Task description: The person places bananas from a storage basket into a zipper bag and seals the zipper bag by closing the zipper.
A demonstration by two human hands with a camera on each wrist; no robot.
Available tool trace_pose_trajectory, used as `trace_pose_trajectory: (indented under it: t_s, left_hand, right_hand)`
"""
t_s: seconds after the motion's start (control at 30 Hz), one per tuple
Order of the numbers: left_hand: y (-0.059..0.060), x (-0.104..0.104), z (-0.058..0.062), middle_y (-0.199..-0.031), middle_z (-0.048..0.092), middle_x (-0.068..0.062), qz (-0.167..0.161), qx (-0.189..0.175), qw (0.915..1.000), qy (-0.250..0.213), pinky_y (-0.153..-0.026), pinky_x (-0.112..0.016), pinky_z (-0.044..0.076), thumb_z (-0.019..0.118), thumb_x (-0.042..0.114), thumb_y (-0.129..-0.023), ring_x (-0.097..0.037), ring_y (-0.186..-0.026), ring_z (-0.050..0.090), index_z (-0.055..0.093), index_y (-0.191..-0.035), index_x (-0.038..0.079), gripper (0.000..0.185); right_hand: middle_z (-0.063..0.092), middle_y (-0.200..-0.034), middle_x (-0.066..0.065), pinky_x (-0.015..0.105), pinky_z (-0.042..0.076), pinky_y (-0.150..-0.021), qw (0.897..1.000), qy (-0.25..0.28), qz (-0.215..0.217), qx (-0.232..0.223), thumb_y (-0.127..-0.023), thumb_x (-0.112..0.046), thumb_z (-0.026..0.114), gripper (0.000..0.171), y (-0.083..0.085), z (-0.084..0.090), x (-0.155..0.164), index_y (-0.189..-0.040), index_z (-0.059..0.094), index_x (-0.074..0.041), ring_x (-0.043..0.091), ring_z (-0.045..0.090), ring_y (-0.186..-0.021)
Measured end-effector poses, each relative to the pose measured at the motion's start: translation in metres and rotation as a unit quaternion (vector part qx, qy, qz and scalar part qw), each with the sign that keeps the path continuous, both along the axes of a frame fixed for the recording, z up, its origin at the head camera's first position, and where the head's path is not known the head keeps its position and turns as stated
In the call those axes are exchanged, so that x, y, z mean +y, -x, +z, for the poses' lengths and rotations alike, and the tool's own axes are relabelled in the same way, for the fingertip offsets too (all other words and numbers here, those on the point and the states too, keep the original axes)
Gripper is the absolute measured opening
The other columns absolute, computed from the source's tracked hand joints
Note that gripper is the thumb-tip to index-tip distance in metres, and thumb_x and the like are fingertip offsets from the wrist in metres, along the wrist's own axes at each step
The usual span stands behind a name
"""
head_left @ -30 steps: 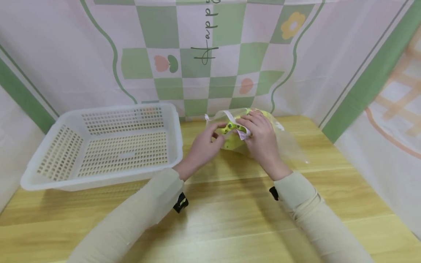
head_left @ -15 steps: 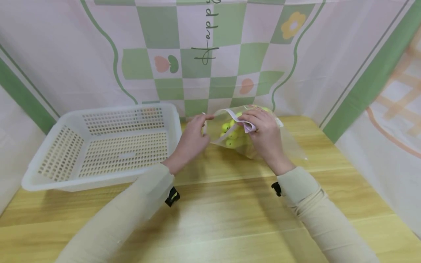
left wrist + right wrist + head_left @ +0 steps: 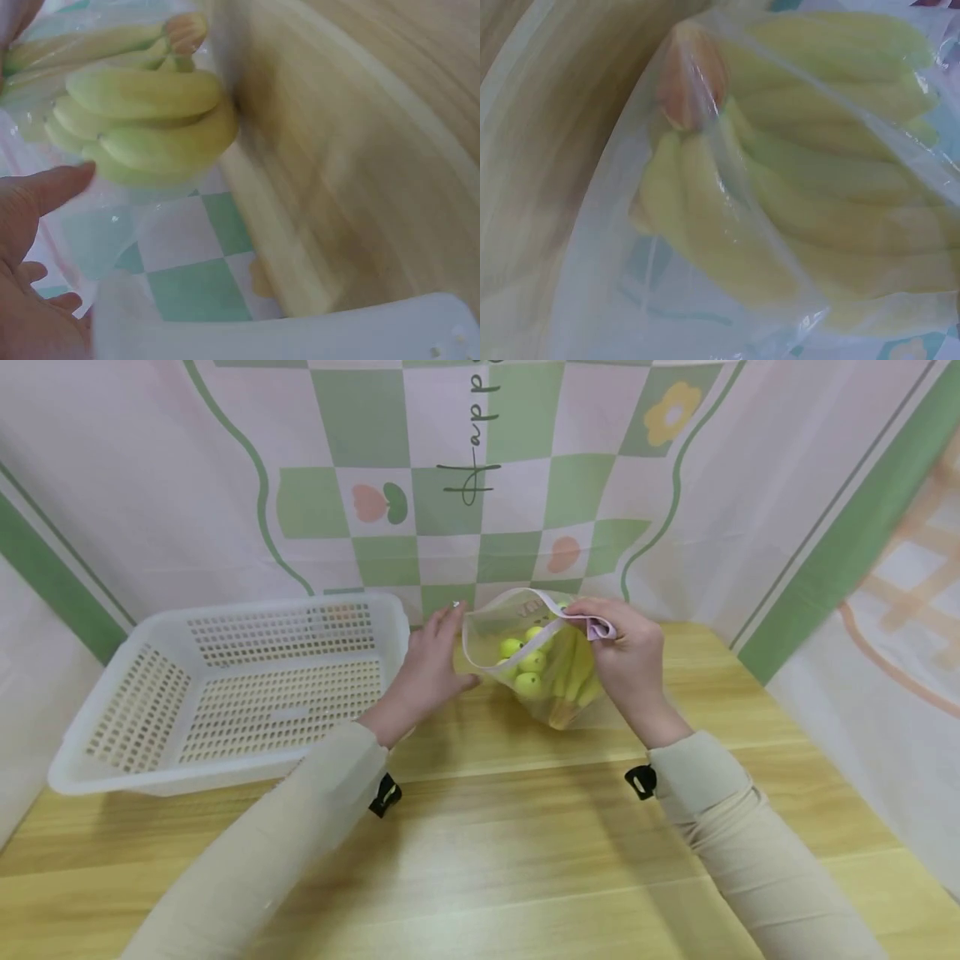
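A clear plastic bag (image 3: 483,647) with a white-banded mouth stands near the back of the table, its opening spread toward the left. Inside lie yellow-green bananas (image 3: 573,672), their rounded tips facing the mouth. In the right wrist view the bananas (image 3: 810,195) join at a brown stem under the film. My right hand (image 3: 633,652) pinches the bag's rim, where a folded pale purple strip sticks out. My left hand (image 3: 423,668) is at the opposite side of the mouth, thumb and fingers spread. The left wrist view shows its thumb (image 3: 64,187) extended close to the bananas (image 3: 150,127).
A white perforated plastic basket (image 3: 408,693) stands on the left of the wooden table (image 3: 517,852), close beside my left hand. Its rim (image 3: 300,334) crosses the bottom of the left wrist view. A checkered cloth (image 3: 446,514) hangs right behind the bag.
My left hand has drawn away to the left from the bag's mouth. My right hand has pulled the rim right and slightly down, and the mouth has widened, baring the banana tips.
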State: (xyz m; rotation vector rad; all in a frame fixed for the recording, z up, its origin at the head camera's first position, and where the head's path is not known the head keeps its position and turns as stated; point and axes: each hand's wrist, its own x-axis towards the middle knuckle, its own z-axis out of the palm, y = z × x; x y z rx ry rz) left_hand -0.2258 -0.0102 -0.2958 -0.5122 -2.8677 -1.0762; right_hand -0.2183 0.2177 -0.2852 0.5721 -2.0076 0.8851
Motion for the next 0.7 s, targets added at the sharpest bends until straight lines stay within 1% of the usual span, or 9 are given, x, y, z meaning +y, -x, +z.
trace_pose_trajectory:
  t_s: [0.1, 0.17, 0.27, 0.33, 0.43, 0.5, 0.57, 0.63, 0.7]
  left_hand:
    - [0.003, 0.000, 0.004, -0.158, 0.016, -0.016, 0.009, 0.003, 0.9999, -0.007, -0.114, -0.056, 0.028, 0.078, 0.030, -0.079, -0.043, -0.142, 0.021, 0.012, -0.154, 0.014, 0.101]
    - [0.004, 0.000, 0.007, -0.158, 0.017, -0.015, 0.013, 0.004, 0.9999, -0.009, -0.117, -0.054, 0.023, 0.077, 0.036, -0.078, -0.040, -0.144, 0.019, 0.012, -0.154, 0.013, 0.102]
    - [0.005, -0.001, 0.009, -0.159, 0.018, -0.013, 0.012, 0.006, 0.9998, -0.017, -0.120, -0.049, 0.019, 0.076, 0.040, -0.078, -0.035, -0.147, 0.017, 0.010, -0.154, 0.010, 0.104]
    - [0.005, -0.001, 0.010, -0.160, 0.017, -0.012, 0.013, 0.005, 0.9992, -0.037, -0.121, -0.045, 0.018, 0.075, 0.041, -0.078, -0.032, -0.148, 0.017, 0.007, -0.154, 0.009, 0.107]
    - [0.005, -0.001, 0.012, -0.159, 0.021, -0.011, 0.015, -0.006, 0.9949, -0.100, -0.119, -0.042, 0.026, 0.077, 0.039, -0.076, -0.028, -0.146, 0.024, 0.002, -0.154, 0.010, 0.112]
    - [0.006, -0.001, 0.013, -0.158, 0.023, -0.009, 0.022, -0.024, 0.9885, -0.148, -0.116, -0.041, 0.032, 0.078, 0.037, -0.076, -0.026, -0.144, 0.029, -0.004, -0.154, 0.013, 0.116]
    - [0.006, -0.001, 0.015, -0.156, 0.029, -0.008, 0.034, -0.041, 0.9804, -0.190, -0.112, -0.041, 0.037, 0.078, 0.037, -0.076, -0.024, -0.140, 0.035, -0.006, -0.154, 0.016, 0.117]
    - [0.007, -0.001, 0.017, -0.152, 0.034, -0.008, 0.047, -0.052, 0.9732, -0.219, -0.110, -0.042, 0.039, 0.076, 0.036, -0.079, -0.022, -0.138, 0.038, -0.004, -0.154, 0.018, 0.111]
    - [0.007, -0.003, 0.018, -0.146, 0.042, -0.008, 0.058, -0.053, 0.9678, -0.239, -0.109, -0.041, 0.040, 0.072, 0.036, -0.083, -0.022, -0.134, 0.041, 0.004, -0.154, 0.017, 0.100]
  right_hand:
    - [0.072, -0.090, 0.023, 0.006, 0.047, -0.086, 0.999, 0.022, 0.023, -0.005, -0.085, 0.010, 0.062, 0.009, 0.000, 0.003, 0.003, -0.087, 0.071, 0.008, -0.009, 0.062, -0.091]
    - [0.071, -0.089, 0.026, 0.005, 0.047, -0.083, 0.999, 0.032, 0.032, -0.001, -0.085, 0.010, 0.062, 0.009, 0.000, 0.004, 0.005, -0.087, 0.070, 0.011, -0.020, 0.055, -0.091]
    - [0.070, -0.088, 0.028, 0.005, 0.047, -0.081, 0.998, 0.054, 0.033, 0.011, -0.085, 0.009, 0.062, 0.009, 0.000, 0.005, 0.007, -0.087, 0.070, 0.012, -0.022, 0.056, -0.089]
    - [0.071, -0.088, 0.025, 0.006, 0.048, -0.081, 0.997, 0.073, 0.029, 0.017, -0.086, 0.007, 0.063, 0.010, 0.000, 0.005, 0.009, -0.089, 0.071, 0.012, -0.020, 0.058, -0.089]
    - [0.076, -0.088, 0.000, 0.008, 0.050, -0.081, 0.992, 0.120, 0.037, 0.013, -0.087, 0.003, 0.063, 0.013, 0.001, 0.005, 0.011, -0.092, 0.070, 0.013, -0.014, 0.061, -0.088]
    - [0.072, -0.089, -0.018, 0.009, 0.050, -0.082, 0.988, 0.148, 0.045, 0.006, -0.088, 0.000, 0.063, 0.017, 0.001, 0.005, 0.012, -0.095, 0.069, 0.014, -0.012, 0.063, -0.088]
    - [0.064, -0.091, -0.033, 0.010, 0.051, -0.082, 0.986, 0.161, 0.049, -0.005, -0.089, -0.004, 0.062, 0.022, 0.002, 0.005, 0.013, -0.097, 0.068, 0.015, -0.011, 0.063, -0.088]
    - [0.063, -0.093, -0.035, 0.009, 0.050, -0.082, 0.986, 0.160, 0.042, -0.020, -0.090, -0.009, 0.062, 0.026, 0.002, 0.006, 0.014, -0.101, 0.067, 0.014, -0.011, 0.062, -0.089]
    - [0.063, -0.093, -0.036, 0.009, 0.049, -0.080, 0.986, 0.158, 0.032, -0.043, -0.091, -0.013, 0.061, 0.030, 0.002, 0.007, 0.015, -0.107, 0.065, 0.012, -0.010, 0.061, -0.089]
